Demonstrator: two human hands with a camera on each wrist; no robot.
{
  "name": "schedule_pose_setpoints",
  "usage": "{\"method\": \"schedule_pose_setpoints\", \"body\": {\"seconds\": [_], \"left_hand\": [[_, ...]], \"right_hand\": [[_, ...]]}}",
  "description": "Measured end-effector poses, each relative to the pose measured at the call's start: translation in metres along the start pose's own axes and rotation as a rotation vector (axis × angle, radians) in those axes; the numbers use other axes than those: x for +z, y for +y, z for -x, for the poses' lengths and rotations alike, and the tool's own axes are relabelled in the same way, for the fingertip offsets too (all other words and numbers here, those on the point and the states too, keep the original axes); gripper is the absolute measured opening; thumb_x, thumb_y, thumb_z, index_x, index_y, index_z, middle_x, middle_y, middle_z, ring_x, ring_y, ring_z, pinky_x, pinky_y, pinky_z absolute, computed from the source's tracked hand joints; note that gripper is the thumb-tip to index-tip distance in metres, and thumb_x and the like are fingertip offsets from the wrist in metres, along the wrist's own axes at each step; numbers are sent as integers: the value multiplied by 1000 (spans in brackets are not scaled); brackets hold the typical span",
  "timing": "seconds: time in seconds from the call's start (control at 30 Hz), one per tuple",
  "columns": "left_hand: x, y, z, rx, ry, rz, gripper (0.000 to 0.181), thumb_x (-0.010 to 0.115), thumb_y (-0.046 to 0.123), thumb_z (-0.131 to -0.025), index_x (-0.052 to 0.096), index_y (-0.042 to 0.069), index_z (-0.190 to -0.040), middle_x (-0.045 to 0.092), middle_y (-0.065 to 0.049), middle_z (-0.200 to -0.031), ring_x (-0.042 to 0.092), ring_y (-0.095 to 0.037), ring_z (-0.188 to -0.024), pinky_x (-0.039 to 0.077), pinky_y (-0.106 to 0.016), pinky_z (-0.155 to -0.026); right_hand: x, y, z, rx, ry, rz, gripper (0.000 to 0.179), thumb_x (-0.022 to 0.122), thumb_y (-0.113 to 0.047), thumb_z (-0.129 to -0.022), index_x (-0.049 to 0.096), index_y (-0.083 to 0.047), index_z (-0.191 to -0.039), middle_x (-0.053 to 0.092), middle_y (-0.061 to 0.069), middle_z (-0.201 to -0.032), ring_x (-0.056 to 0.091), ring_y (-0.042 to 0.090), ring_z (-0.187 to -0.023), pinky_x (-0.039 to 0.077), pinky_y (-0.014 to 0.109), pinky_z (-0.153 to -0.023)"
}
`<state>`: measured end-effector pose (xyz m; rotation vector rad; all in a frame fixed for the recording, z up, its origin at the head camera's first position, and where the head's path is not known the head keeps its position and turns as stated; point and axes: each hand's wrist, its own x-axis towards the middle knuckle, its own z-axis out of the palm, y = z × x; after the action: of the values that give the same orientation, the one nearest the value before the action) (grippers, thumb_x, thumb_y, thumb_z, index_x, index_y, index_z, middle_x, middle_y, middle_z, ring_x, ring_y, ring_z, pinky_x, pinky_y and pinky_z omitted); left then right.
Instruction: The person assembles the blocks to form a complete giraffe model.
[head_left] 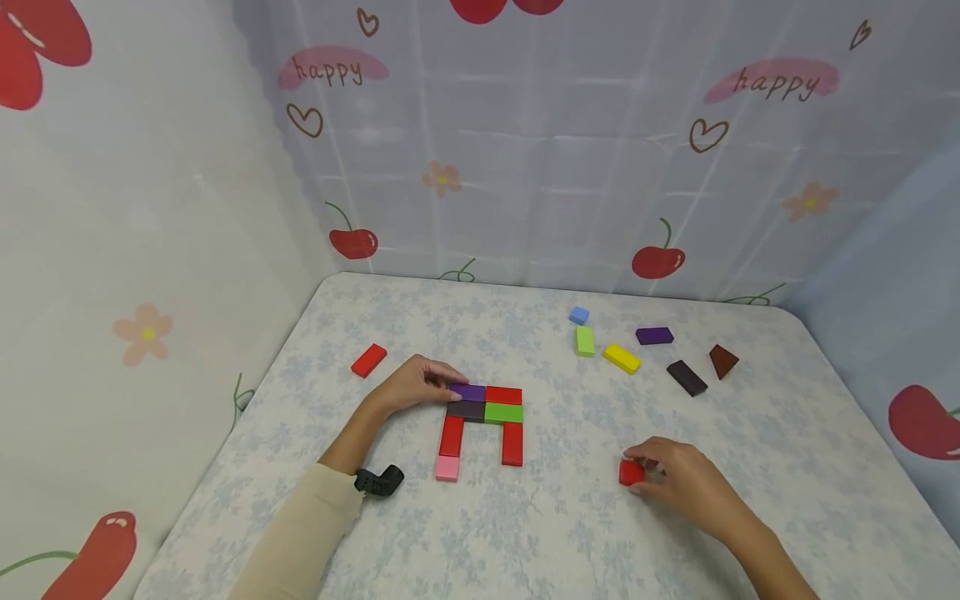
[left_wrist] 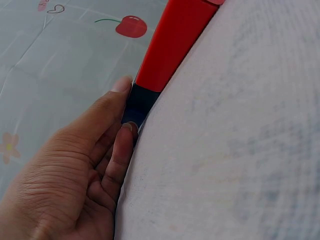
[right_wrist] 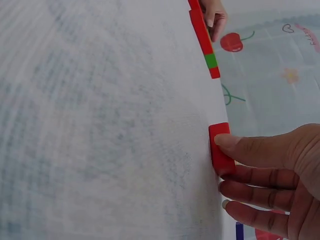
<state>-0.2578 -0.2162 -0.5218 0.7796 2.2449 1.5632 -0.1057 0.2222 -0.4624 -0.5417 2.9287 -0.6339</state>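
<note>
red block (head_left: 632, 472): pinched by right hand (head_left: 682, 485), right of the shape (head_left: 483, 412), well apart
block's long axis: cannot tell
right leg (head_left: 512, 444): left of block, long axis near-far; its near end roughly level with block
left hand (head_left: 414, 387): pinches purple block (head_left: 472, 393), far left corner of shape
nearer hand to block: right

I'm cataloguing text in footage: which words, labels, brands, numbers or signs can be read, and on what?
"happy": left pink patch on the backdrop
"happy": right pink patch on it
Wrist views: backdrop lettering too small or cut off to read
Blocks: no readable text
</note>
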Motion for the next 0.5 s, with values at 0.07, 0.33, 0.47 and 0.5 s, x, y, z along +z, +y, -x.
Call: {"method": "schedule_pose_setpoints", "body": {"seconds": [0.07, 0.33, 0.47, 0.5], "left_hand": [[0, 0, 0, -3, 0, 2, 29, 85, 12, -84, 80, 14, -112, 74, -2, -102, 54, -13, -72, 45, -24, -63], [0, 0, 0, 2, -2, 3, 30, 85, 11, -84, 80, 12, -113, 73, -2, -100, 54, -13, -71, 45, -25, -63], [0, 0, 0, -5, 4, -9, 30, 85, 13, -84, 80, 14, -113, 73, -3, -98, 53, -14, -71, 44, -25, -63], [0, 0, 0, -5, 3, -11, 30, 85, 13, -84, 80, 14, -113, 72, -3, -98, 53, -14, -71, 44, -25, -64]], "right_hand": [[1, 1, 0, -5, 5, -13, 39, 91, -11, -74, 77, -8, -110, 72, -5, -98, 63, 9, -81, 55, 28, -71], [5, -14, -5, -107, 23, -58, 28, 87, -11, -79, 73, -13, -103, 71, -7, -97, 63, 8, -80, 56, 29, -71], [7, -31, -11, -196, 29, -62, 24, 87, -11, -80, 69, -18, -95, 68, -12, -92, 62, 8, -80, 55, 28, -70], [8, -35, -13, -216, 22, -63, 24, 87, -11, -80, 69, -18, -93, 67, -13, -91, 62, 9, -80, 55, 28, -70]]}}
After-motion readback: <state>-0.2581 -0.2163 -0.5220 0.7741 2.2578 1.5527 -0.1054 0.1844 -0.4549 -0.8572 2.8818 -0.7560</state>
